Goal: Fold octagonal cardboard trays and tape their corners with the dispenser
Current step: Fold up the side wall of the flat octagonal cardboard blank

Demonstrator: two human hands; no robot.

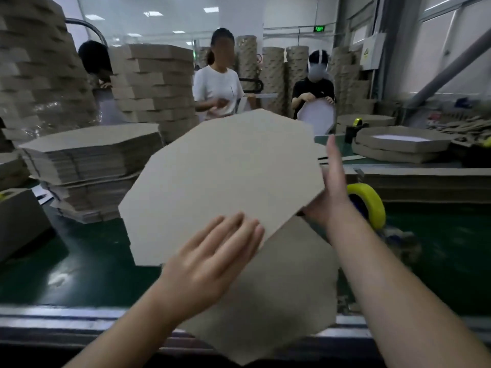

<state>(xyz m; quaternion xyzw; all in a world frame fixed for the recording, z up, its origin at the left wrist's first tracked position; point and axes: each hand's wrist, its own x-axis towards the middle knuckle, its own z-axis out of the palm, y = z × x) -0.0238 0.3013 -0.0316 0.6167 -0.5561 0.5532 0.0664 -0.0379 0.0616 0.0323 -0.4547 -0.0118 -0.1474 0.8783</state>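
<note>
Early stage: left grip (212,251) and right grip (332,187), fingers straight, carry one cardboard sheet (220,176) tilted above the bench (79,274), seemingly unfolded and untaped; tape dispenser (369,208) sits untouched beside it.

pkg factory | cdbd tray stacks (87,160) | green conveyor (79,261) | workers (218,86)

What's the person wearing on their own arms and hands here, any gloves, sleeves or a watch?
Nothing worn shows. The left hand and right hand are bare, with no gloves. Both forearms are bare up to the frame's edge, so no sleeve or cuff is in view. No watch, band or ring can be made out, though motion blur could hide a thin ring on the fingers.
</note>
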